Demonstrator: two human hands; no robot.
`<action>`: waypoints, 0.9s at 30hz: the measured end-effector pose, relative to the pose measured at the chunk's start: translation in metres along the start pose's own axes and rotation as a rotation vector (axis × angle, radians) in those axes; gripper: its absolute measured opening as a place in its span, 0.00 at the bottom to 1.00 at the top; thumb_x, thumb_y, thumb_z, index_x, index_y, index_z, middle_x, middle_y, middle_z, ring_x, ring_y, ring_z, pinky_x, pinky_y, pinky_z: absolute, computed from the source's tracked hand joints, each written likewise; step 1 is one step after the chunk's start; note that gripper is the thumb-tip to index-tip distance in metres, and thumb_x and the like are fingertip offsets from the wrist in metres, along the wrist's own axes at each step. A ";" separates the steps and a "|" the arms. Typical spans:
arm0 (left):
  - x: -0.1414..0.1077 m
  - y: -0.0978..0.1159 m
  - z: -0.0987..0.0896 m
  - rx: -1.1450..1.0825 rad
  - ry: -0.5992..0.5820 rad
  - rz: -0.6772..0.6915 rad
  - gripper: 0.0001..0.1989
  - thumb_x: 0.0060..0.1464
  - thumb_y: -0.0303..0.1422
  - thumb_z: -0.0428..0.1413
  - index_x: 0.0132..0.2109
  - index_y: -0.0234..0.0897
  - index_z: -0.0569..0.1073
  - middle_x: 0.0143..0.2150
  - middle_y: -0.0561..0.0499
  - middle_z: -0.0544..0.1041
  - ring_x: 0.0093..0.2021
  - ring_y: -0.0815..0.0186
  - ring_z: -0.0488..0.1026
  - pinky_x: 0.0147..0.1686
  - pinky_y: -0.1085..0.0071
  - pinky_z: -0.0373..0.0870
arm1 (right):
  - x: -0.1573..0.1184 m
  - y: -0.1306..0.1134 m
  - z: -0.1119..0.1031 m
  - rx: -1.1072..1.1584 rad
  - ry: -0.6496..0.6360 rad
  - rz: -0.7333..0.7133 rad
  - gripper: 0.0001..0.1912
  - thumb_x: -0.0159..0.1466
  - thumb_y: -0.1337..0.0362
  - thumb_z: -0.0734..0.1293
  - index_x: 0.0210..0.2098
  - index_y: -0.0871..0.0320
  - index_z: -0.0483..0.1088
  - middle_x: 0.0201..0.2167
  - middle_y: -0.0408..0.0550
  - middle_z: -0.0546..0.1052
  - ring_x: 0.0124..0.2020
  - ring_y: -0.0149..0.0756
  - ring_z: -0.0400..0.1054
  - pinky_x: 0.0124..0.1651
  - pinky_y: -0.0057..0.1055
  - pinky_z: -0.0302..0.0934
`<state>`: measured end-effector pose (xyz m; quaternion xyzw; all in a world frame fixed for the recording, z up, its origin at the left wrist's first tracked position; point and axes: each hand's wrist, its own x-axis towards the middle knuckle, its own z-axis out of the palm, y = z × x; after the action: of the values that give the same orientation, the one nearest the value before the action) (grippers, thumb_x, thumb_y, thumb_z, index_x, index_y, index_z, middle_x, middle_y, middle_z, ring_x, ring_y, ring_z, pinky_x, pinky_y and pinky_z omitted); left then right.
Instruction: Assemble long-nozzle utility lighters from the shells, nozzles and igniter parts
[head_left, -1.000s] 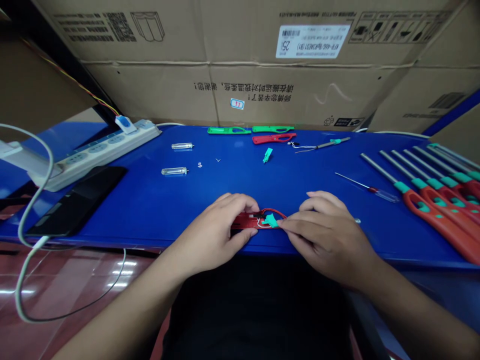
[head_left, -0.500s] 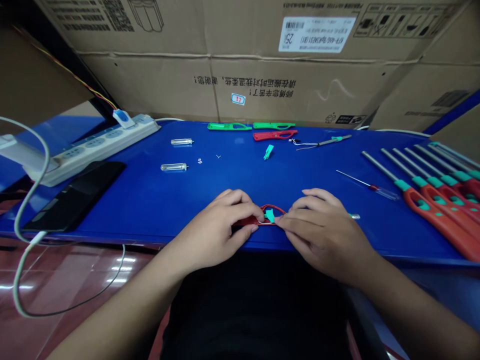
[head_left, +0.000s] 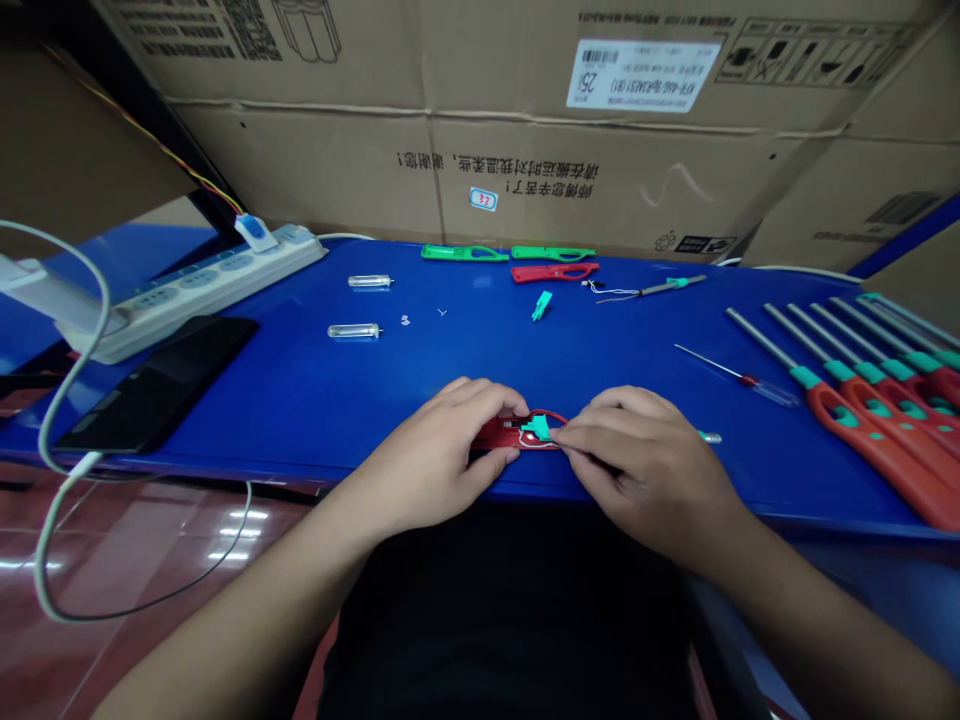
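Observation:
A red lighter shell point(head_left: 495, 434) lies open near the table's front edge, its inside facing up. My left hand point(head_left: 450, 440) grips the shell between thumb and fingers at its left part. In the shell's loop sits a teal trigger point(head_left: 538, 428), with a thin white wire point(head_left: 534, 442) curving below it. My right hand point(head_left: 637, 455) is closed, its fingertips pinched at the trigger's right side; the palm hides most of the shell's right end. Past the right hand a metal tip point(head_left: 711, 437) with a bit of teal sticks out.
Several assembled red lighters point(head_left: 877, 430) lie at the right, beside a screwdriver point(head_left: 750, 380). Green shells point(head_left: 465, 253), a red shell point(head_left: 555, 272), a loose teal trigger point(head_left: 541, 305) and clear fuel tanks point(head_left: 355, 331) lie farther back. A phone point(head_left: 157, 385) and power strip point(head_left: 202, 290) occupy the left.
My left fingertips have lifted off the trigger area, baring more of the shell's inside and the white wire. The right hand stays at the trigger. The whole view has shifted slightly.

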<state>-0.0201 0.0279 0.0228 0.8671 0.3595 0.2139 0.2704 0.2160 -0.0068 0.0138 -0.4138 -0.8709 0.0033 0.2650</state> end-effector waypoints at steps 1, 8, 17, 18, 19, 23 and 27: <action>0.000 0.000 0.000 -0.001 -0.001 -0.004 0.11 0.62 0.30 0.56 0.51 0.42 0.70 0.52 0.50 0.75 0.52 0.60 0.70 0.53 0.59 0.67 | 0.000 0.000 0.001 0.012 0.000 0.010 0.10 0.67 0.70 0.64 0.41 0.57 0.78 0.36 0.47 0.81 0.40 0.39 0.69 0.45 0.41 0.64; -0.001 -0.001 0.001 -0.004 0.000 -0.005 0.12 0.63 0.30 0.56 0.53 0.43 0.70 0.53 0.49 0.75 0.54 0.59 0.70 0.55 0.58 0.67 | -0.003 0.001 -0.004 -0.018 -0.065 0.008 0.11 0.69 0.70 0.62 0.41 0.60 0.78 0.34 0.50 0.78 0.37 0.38 0.70 0.52 0.46 0.65; -0.001 -0.003 0.001 0.000 -0.011 0.000 0.12 0.63 0.31 0.56 0.53 0.43 0.70 0.52 0.51 0.74 0.53 0.62 0.69 0.55 0.61 0.66 | -0.003 0.011 0.002 0.084 0.003 -0.046 0.11 0.68 0.72 0.63 0.44 0.56 0.77 0.36 0.46 0.80 0.38 0.35 0.72 0.58 0.45 0.65; -0.001 -0.003 0.001 0.000 -0.010 0.004 0.12 0.63 0.30 0.56 0.53 0.42 0.70 0.52 0.50 0.74 0.52 0.61 0.69 0.55 0.61 0.66 | -0.004 0.012 0.002 0.082 0.009 -0.051 0.12 0.68 0.72 0.63 0.44 0.56 0.77 0.37 0.46 0.80 0.38 0.35 0.73 0.58 0.45 0.65; -0.001 -0.003 0.001 -0.001 -0.009 0.008 0.12 0.62 0.30 0.56 0.52 0.42 0.70 0.52 0.50 0.74 0.52 0.61 0.70 0.55 0.61 0.66 | -0.005 0.013 0.002 0.078 0.014 -0.052 0.12 0.67 0.72 0.64 0.44 0.56 0.77 0.38 0.46 0.80 0.39 0.35 0.73 0.58 0.45 0.66; 0.000 -0.003 0.000 -0.005 -0.006 0.020 0.11 0.62 0.30 0.57 0.51 0.42 0.71 0.51 0.50 0.75 0.51 0.61 0.70 0.54 0.61 0.67 | -0.005 0.012 0.003 0.071 -0.006 -0.053 0.13 0.67 0.72 0.64 0.46 0.56 0.77 0.38 0.46 0.80 0.41 0.35 0.73 0.60 0.46 0.65; 0.000 -0.003 0.000 0.001 -0.012 0.023 0.06 0.62 0.30 0.56 0.47 0.41 0.73 0.47 0.50 0.75 0.48 0.61 0.71 0.52 0.61 0.67 | -0.002 0.011 0.003 0.098 -0.020 -0.054 0.15 0.67 0.72 0.64 0.49 0.54 0.77 0.39 0.45 0.80 0.40 0.35 0.73 0.61 0.45 0.65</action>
<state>-0.0215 0.0294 0.0212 0.8725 0.3481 0.2116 0.2698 0.2235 -0.0005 0.0081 -0.3765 -0.8833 0.0430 0.2760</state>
